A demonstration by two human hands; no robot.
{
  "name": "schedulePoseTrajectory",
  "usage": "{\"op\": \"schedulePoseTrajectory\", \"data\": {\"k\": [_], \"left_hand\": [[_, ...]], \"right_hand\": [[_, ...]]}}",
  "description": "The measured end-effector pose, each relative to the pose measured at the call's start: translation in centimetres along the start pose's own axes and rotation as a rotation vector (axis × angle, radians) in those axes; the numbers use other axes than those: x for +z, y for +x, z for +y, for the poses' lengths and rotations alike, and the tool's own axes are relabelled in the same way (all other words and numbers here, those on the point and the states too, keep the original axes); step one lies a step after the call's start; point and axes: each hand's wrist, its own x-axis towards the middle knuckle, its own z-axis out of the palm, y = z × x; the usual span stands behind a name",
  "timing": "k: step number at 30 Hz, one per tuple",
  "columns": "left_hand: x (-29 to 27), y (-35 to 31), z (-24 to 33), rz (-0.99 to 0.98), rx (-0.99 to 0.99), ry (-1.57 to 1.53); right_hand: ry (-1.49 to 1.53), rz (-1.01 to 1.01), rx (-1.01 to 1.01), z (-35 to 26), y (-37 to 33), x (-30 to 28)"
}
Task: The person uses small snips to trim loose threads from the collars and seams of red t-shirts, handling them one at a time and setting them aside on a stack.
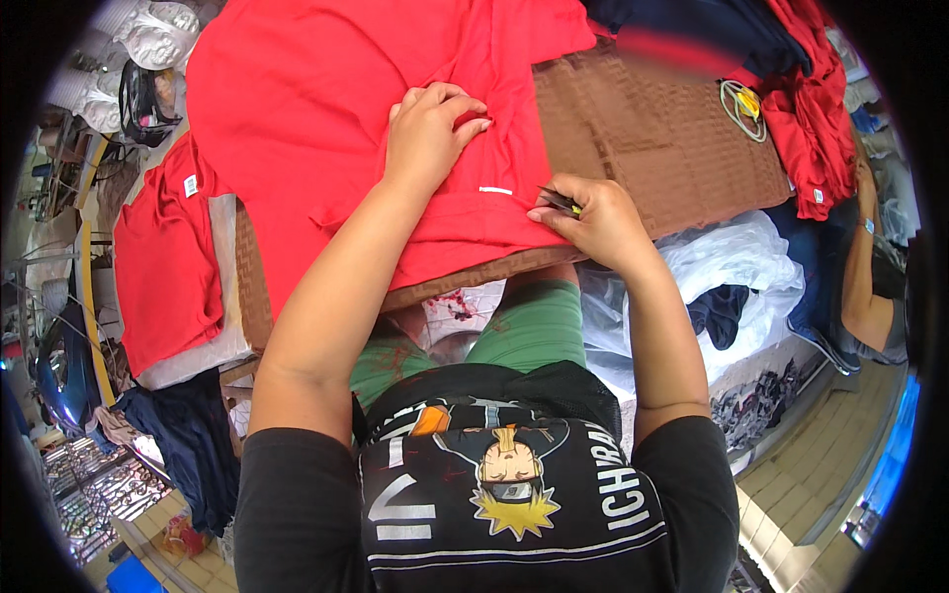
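A large red garment (297,109) is spread over a table covered in brown patterned cloth (633,128). My left hand (430,133) rests on it with bent fingers, a bit of the red fabric showing between thumb and forefinger. A short white strip, perhaps a label (495,190), lies on the fabric between my hands. At the garment's right edge, my right hand (601,217) is closed round small dark thread snips (560,201) with a yellow-green part. Their tips point up and left, just over the cloth's edge; my fingers hide the rest.
Another red piece (168,267) hangs at the left. Navy and red garments (712,35) are heaped far right, beside a looped cord with a yellow piece (748,103). A clear plastic bag (761,257) with dark cloth lies below the table's right side. Another person's arm (862,287) shows at the right edge.
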Motion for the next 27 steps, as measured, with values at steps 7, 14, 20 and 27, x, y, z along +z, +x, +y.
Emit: {"op": "schedulePoseTrajectory", "data": {"k": [7,14,20,27], "left_hand": [[-8.2,1.2,1.4,-0.621,-0.011,-0.871],[-21.1,-5.7,1.1,-0.543,-0.008,-0.985],[-17.0,-9.8,3.1,0.072,-0.121,-0.597],[-9.0,-15.5,3.0,0.291,-0.086,0.123]], "right_hand": [[0.022,-0.029,-0.036,-0.3,-0.4,-0.3],[-0.033,0.027,-0.238,-2.8,-0.9,-0.9],[-0.245,-0.074,-0.247,-6.1,0.8,2.6],[0.244,0.894,-0.346,-6.8,-0.9,-4.9]]}}
